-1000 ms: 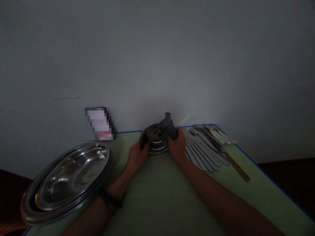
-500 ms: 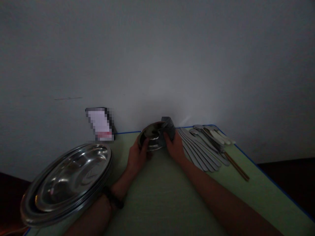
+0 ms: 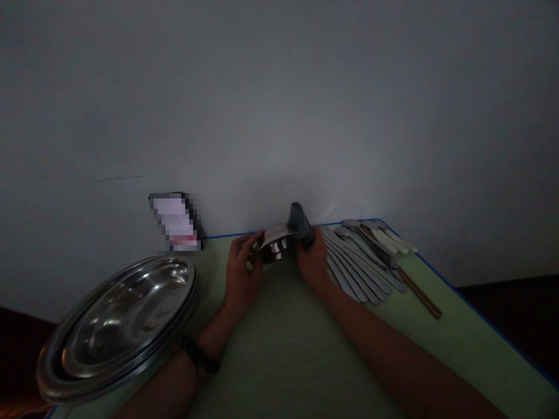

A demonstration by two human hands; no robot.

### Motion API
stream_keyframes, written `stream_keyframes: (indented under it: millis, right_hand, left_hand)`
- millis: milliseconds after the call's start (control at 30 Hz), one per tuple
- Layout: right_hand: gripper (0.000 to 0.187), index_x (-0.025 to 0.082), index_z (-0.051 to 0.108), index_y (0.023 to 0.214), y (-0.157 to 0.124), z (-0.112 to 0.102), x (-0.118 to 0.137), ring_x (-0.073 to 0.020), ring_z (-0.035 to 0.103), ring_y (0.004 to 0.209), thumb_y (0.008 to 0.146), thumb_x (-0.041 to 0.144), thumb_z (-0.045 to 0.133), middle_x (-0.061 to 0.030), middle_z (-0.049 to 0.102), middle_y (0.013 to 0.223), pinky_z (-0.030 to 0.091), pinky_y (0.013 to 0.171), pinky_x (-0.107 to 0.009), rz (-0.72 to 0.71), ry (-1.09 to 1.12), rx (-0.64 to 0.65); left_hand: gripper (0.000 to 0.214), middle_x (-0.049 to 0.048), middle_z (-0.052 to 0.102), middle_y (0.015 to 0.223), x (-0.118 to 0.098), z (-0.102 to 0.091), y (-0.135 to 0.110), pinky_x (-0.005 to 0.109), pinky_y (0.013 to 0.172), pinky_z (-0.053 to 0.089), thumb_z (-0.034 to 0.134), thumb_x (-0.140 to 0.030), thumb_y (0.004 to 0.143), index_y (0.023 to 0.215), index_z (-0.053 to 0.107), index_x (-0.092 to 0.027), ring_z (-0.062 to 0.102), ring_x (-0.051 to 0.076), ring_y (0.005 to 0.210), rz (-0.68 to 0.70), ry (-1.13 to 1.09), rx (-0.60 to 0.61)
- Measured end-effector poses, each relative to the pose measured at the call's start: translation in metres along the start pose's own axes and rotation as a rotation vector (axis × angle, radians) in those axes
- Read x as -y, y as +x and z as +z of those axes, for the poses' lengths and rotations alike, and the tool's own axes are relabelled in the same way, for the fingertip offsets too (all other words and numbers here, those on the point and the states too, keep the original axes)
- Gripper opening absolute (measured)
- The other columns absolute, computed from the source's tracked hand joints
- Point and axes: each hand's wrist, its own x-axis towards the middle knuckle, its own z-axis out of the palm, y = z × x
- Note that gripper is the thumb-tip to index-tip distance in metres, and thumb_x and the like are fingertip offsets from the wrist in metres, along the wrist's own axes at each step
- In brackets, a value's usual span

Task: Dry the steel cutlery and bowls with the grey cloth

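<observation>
A small shiny metal bowl is held above the far part of the table, its outer surface now partly toward me. My left hand is closed on the bowl's left edge, thumb below and fingers over the top. At the bowl's right side my right hand grips a dark grey cloth, which wraps over the rim and sticks up above it. The fingers behind the cloth are hidden.
Large nested metal basins stand on the left of the green table. A propped phone, blurred out, leans on the wall. At right lie several knives, spoons, white-handled cutlery and brown chopsticks.
The bowl has been tipped over, from its hollow inside facing me to its outside showing. My left fingers have come up over its edge, and the cloth has shifted onto the right rim.
</observation>
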Motion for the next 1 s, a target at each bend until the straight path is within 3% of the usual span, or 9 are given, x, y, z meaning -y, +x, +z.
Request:
stream_keyframes:
  millis: [100,367,500,633,733,833,900,1000]
  right_hand:
    - [0.019,0.018,0.051,0.084,0.0,0.0,-0.001,-0.0182,0.053,0.072,0.069,0.029,0.056,-0.0038,0.061,0.078,0.04,0.066,-0.029,0.015,0.027,0.0]
    - [0.033,0.015,0.059,0.09,0.004,0.002,-0.009,-0.021,0.057,0.075,0.071,0.042,0.059,-0.0084,0.064,0.083,0.043,0.068,-0.033,0.116,0.061,0.092]
    - [0.035,0.015,0.059,0.096,0.004,0.004,-0.01,-0.0213,0.058,0.08,0.071,0.039,0.061,-0.0091,0.065,0.089,0.043,0.073,-0.034,0.074,0.11,0.098]
    - [0.027,0.015,0.056,0.094,0.001,0.006,-0.014,-0.0194,0.055,0.077,0.072,0.032,0.059,-0.0069,0.063,0.084,0.043,0.071,-0.033,-0.004,0.126,0.067]
    - [0.021,0.017,0.053,0.09,0.0,0.005,-0.015,-0.0179,0.053,0.075,0.072,0.027,0.057,-0.0048,0.061,0.082,0.042,0.069,-0.031,-0.044,0.12,0.029]
    - [0.019,0.018,0.051,0.088,0.0,0.003,-0.012,-0.0175,0.052,0.073,0.072,0.026,0.057,-0.0035,0.059,0.08,0.041,0.067,-0.03,-0.048,0.085,0.001]
    - [0.02,0.017,0.05,0.087,0.0,0.002,-0.011,-0.0177,0.051,0.072,0.071,0.027,0.058,-0.0034,0.058,0.078,0.04,0.066,-0.03,-0.034,0.057,-0.001]
    - [0.025,0.016,0.051,0.091,0.001,0.004,-0.01,-0.0199,0.053,0.076,0.074,0.033,0.057,-0.0068,0.06,0.083,0.041,0.069,-0.033,0.001,0.039,0.018]
  left_hand:
    - [0.036,0.0067,0.058,0.111,0.003,-0.001,-0.001,0.036,0.089,0.046,0.05,-0.022,0.083,0.117,0.059,-0.025,0.056,0.019,0.101,-0.023,-0.055,0.027]
    - [0.042,0.008,0.065,0.113,0.008,0.0,0.001,0.039,0.093,0.045,0.063,-0.029,0.073,0.114,0.058,-0.017,0.061,0.023,0.102,-0.406,-0.442,0.068]
    - [0.035,0.0072,0.064,0.111,0.009,0.005,0.0,0.037,0.093,0.046,0.063,-0.022,0.07,0.104,0.056,-0.017,0.06,0.021,0.102,-0.406,-0.44,0.062]
    - [0.027,0.0065,0.062,0.103,0.008,0.01,-0.002,0.037,0.085,0.049,0.056,-0.024,0.078,0.104,0.051,-0.018,0.061,0.019,0.094,-0.366,-0.373,0.013]
    - [0.028,0.0077,0.057,0.109,0.005,0.009,-0.003,0.036,0.086,0.049,0.053,-0.027,0.082,0.109,0.051,-0.02,0.057,0.018,0.1,-0.24,-0.244,-0.061]
    - [0.026,0.0071,0.055,0.111,0.004,0.004,-0.002,0.034,0.085,0.049,0.05,-0.026,0.084,0.11,0.055,-0.022,0.056,0.018,0.102,-0.129,-0.165,-0.018]
    - [0.026,0.0063,0.057,0.111,0.006,0.001,-0.001,0.034,0.084,0.05,0.049,-0.025,0.085,0.109,0.056,-0.023,0.057,0.018,0.102,-0.136,-0.164,0.042]
    - [0.023,0.0067,0.06,0.107,0.011,0.001,0.0,0.036,0.081,0.051,0.051,-0.024,0.082,0.104,0.054,-0.02,0.06,0.02,0.098,-0.256,-0.195,0.066]
